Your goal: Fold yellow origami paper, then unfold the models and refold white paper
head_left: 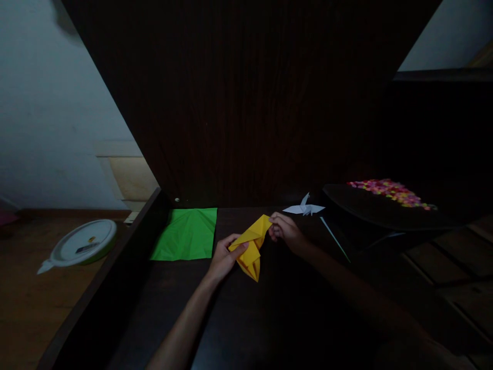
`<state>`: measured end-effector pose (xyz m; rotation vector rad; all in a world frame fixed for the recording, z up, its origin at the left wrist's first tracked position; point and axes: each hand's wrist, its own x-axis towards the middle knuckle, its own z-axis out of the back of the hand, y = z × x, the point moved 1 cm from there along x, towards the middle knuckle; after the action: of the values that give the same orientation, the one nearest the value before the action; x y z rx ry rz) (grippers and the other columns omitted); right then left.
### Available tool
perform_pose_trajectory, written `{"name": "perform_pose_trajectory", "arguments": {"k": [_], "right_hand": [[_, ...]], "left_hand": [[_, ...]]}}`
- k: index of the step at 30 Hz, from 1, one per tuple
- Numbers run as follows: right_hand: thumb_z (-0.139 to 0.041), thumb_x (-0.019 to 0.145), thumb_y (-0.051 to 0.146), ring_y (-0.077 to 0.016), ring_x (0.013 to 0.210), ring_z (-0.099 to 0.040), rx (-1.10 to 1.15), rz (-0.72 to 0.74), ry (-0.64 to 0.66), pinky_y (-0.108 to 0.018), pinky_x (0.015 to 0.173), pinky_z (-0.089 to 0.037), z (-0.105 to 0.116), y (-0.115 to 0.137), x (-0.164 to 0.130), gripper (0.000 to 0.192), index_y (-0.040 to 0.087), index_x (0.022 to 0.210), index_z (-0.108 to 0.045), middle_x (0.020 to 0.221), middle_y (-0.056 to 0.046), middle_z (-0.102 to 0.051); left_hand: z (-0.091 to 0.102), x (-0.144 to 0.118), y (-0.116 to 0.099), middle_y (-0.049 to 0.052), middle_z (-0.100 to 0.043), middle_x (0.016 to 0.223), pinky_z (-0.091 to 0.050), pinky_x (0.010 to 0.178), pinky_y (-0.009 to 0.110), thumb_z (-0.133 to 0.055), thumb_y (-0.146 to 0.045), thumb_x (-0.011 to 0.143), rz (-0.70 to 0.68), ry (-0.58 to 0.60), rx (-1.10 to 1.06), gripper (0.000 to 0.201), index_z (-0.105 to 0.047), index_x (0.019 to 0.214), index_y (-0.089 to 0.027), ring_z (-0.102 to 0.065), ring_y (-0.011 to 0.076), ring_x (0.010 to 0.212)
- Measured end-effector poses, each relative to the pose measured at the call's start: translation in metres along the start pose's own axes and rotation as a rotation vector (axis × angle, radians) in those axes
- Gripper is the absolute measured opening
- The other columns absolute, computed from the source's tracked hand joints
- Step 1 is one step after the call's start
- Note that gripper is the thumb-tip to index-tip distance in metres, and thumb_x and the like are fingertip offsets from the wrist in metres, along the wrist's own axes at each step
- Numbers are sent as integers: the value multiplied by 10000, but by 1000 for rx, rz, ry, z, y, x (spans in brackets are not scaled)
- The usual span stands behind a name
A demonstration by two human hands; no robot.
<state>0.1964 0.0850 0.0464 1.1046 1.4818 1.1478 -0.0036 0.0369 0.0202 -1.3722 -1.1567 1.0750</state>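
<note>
A partly folded yellow origami paper (252, 245) is held between both hands above the dark tabletop. My left hand (225, 257) grips its left side, the thumb lying over the folds and the fingers behind. At the paper's upper right corner, my right hand (285, 231) pinches the edge between thumb and fingers. Several layers and creases show, with one pointed end hanging toward the front. To the left lies a creased green paper sheet (188, 234), flat on the table. A white origami crane (304, 208) rests behind my right hand.
A thin pale strip (335, 239) lies right of the crane, beside a dark surface carrying a pile of small colourful pieces (393, 192). Upright dark wood (231, 103) stands behind the table. A raised ledge (103, 277) borders the left side; a white-lidded container (84, 241) sits beyond on the floor.
</note>
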Motion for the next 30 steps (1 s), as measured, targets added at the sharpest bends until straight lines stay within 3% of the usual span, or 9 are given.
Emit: {"name": "perform_pose_trajectory", "arguments": {"k": [6,10,18,23,30], "right_hand": [[-632,762,441,-86,380,-437,-127,86,-4,-208,391,-310,-28,-11,-20,299,208,636,-493,501,50,-547],[-672,750,366,-82,444,-395,-444,286,109,-216,441,-286,-43,-11,-37,309,196,568,-488,491,62,-455],[-734,734,285,-73,408,-380,-873,435,255,-232,476,-271,-50,-13,-41,204,176,601,-624,443,72,-441],[-653,801,214,-90,461,-432,-894,451,275,-235,496,-276,-49,-7,-42,188,176,617,-634,513,42,-526],[-560,864,266,-95,484,-422,-678,503,79,-227,505,-303,-41,5,-40,215,189,664,-538,535,58,-458]], "left_hand": [[-1,-3,-1,31,-697,820,-480,652,248,-734,-403,740,-70,-120,28,312,-711,917,-148,-628,184,734],[0,-4,-1,30,-698,841,-485,669,257,-699,-394,771,-134,-249,46,291,-701,942,-158,-626,186,750],[3,-3,2,32,-701,873,-491,726,279,-694,-293,731,-214,-431,41,216,-686,913,-177,-637,203,815],[4,-2,2,32,-704,849,-487,701,270,-719,-275,691,-184,-447,-16,198,-686,858,-174,-640,201,793],[4,1,12,11,-673,747,-476,615,249,-752,-451,702,-84,-465,-187,351,-666,857,-148,-616,166,667]]}}
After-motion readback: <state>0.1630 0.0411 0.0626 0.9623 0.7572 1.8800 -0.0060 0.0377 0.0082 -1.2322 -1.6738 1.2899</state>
